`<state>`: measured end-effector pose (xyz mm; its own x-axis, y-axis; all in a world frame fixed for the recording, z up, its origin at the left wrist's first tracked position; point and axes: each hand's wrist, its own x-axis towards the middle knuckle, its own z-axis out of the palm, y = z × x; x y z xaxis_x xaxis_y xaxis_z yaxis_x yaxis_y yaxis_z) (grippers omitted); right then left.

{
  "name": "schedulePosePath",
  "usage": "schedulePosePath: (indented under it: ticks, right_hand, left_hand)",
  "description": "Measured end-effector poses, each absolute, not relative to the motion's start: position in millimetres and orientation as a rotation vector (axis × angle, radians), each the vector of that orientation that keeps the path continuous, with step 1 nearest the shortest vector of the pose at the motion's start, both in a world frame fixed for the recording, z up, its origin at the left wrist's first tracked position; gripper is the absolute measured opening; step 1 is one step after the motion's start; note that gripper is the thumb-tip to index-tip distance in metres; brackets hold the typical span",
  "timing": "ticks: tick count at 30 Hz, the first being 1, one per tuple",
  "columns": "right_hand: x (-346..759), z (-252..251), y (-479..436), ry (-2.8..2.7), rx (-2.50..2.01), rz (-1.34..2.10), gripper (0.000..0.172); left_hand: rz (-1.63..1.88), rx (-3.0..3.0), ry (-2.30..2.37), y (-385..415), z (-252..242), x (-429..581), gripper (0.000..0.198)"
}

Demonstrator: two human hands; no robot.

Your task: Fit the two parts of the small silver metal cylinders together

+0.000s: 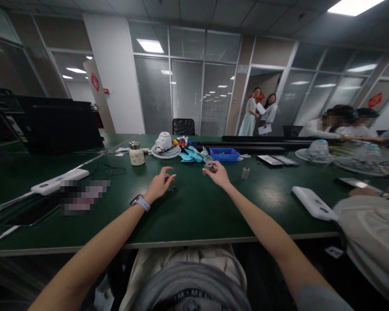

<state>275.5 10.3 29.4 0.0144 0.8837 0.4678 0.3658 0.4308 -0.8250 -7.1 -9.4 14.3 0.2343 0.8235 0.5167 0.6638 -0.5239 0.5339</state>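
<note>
My right hand (pixel 217 174) pinches a small grey part (pixel 208 165) between thumb and fingers; its exact kind is too small to make out. My left hand (pixel 161 183), with a watch (pixel 139 202) on its wrist, hovers over the table with thumb and fingers apart and nothing between them. Tiny dark pieces (pixel 173 187) lie beside that hand. Light-blue fan blades (pixel 193 154) rest just beyond both hands. To the right of my right hand stands a small metal cylinder (pixel 245 172).
Behind the hands are a white fan body with its round grille (pixel 166 151) and a blue tray (pixel 224 154) of small items. A cream jar (pixel 136 154) stands left. White power strips (pixel 61 180) lie on the green table (pixel 194 220). Co-workers (pixel 330 123) sit at right.
</note>
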Motion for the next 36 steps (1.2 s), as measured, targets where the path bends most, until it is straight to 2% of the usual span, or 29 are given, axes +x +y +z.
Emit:
schedulePosePath:
  ticks: [4,9,14,17,20,22,25,28,30,36]
  right_hand:
    - [346,51,33,-1.412,-1.653,0.028,0.042]
    - [379,42,47,-1.472,-2.013,-0.002,0.041]
    - [379,25,50,-1.546,-2.116,-0.014,0.036]
    - [380,28,45,-1.559,-2.122,-0.024,0.043]
    - [364,41,34,-1.591,-2.012,-0.201,0.056]
    - [335,49,24,-1.675,-1.829,-0.322,0.051]
    - [270,48,9,-2.020,-1.466,-0.163,0.037]
    - [205,34,2,-2.286,-1.258,0.266,0.050]
    - [174,24,2,-2.321,-1.278,0.406,0.054]
    - [160,15,0,-2.288,-1.345,0.390,0.021]
  left_hand:
    - [1.166,2.290,1.455,-9,15,-8,0.049]
    - [1.126,2.280,1.497,-7,13,-9,0.051]
    - [1.135,2.265,1.494,-5,12,-11,0.050]
    - [1.152,2.264,1.508,-7,13,-10,0.048]
    - [1.201,2.247,1.556,-8,15,-9,0.046]
    - [1.257,2.223,1.609,-9,15,-9,0.044]
    - [1.358,2.170,1.699,-8,15,-10,0.042]
    - [1.434,2.102,1.751,-6,14,-12,0.040]
    - [1.457,2.068,1.756,-5,13,-13,0.039]
    - [1.436,2.084,1.723,-5,14,-12,0.039]
